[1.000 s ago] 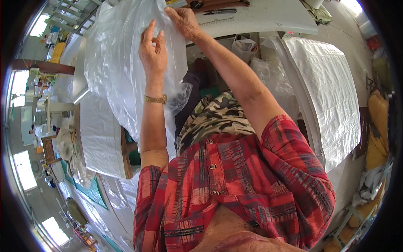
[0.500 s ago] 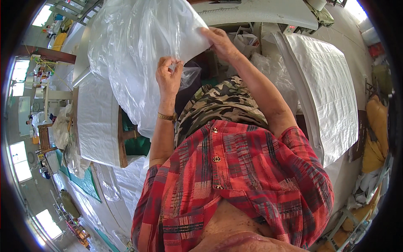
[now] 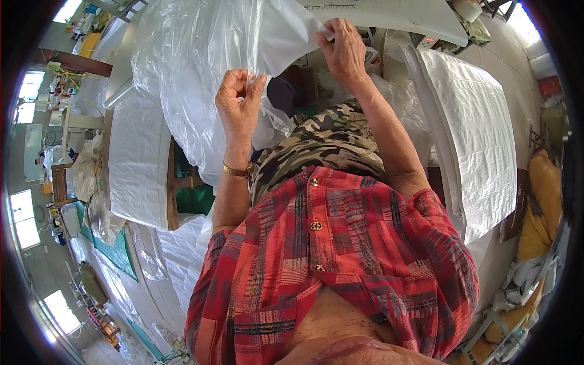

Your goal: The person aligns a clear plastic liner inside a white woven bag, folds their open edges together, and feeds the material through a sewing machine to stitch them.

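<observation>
Here, glossy plastic sheeting [image 3: 185, 73] crinkles.

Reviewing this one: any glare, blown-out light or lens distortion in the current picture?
Head view: bright glints streak the clear plastic film; head view: a window at far left is blown out to white; head view: fisheye bending curves the tabletop, and the picture's corners go black.

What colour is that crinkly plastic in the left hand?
The plastic film is see-through and whitish, with shiny creases; the head view shows it best.
</observation>
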`<state>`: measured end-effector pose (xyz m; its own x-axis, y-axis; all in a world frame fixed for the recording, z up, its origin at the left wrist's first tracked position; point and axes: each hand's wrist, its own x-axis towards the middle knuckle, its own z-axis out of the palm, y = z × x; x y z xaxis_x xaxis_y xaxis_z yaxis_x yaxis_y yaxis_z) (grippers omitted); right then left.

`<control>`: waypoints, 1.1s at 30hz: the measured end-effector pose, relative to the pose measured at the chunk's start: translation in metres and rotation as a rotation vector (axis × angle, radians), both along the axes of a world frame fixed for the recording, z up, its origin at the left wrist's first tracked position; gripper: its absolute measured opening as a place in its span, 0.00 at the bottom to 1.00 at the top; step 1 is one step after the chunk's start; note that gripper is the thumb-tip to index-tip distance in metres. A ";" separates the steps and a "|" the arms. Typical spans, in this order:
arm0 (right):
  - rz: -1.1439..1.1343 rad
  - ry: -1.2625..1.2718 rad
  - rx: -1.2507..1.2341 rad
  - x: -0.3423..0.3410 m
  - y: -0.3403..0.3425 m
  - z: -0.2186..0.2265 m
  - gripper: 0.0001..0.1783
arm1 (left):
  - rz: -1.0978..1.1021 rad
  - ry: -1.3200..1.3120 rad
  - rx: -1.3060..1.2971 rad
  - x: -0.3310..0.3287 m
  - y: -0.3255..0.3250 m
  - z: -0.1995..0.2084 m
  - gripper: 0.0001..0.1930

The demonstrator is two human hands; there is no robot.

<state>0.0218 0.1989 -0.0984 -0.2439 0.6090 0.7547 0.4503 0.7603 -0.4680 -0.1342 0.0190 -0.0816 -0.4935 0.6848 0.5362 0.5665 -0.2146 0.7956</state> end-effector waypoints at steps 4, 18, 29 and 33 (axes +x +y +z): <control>0.028 0.095 0.236 -0.006 -0.024 0.014 0.10 | -0.004 -0.078 0.020 0.000 0.003 -0.002 0.13; 0.722 0.385 -0.752 -0.023 -0.059 0.003 0.11 | 0.036 0.148 -0.261 -0.006 -0.001 -0.005 0.17; 0.543 0.282 -0.494 -0.019 -0.077 0.016 0.09 | -0.050 0.142 -0.080 0.009 0.032 0.043 0.17; 0.512 0.180 -0.323 -0.019 -0.074 0.017 0.10 | -0.234 -0.244 -0.174 0.005 0.047 0.040 0.14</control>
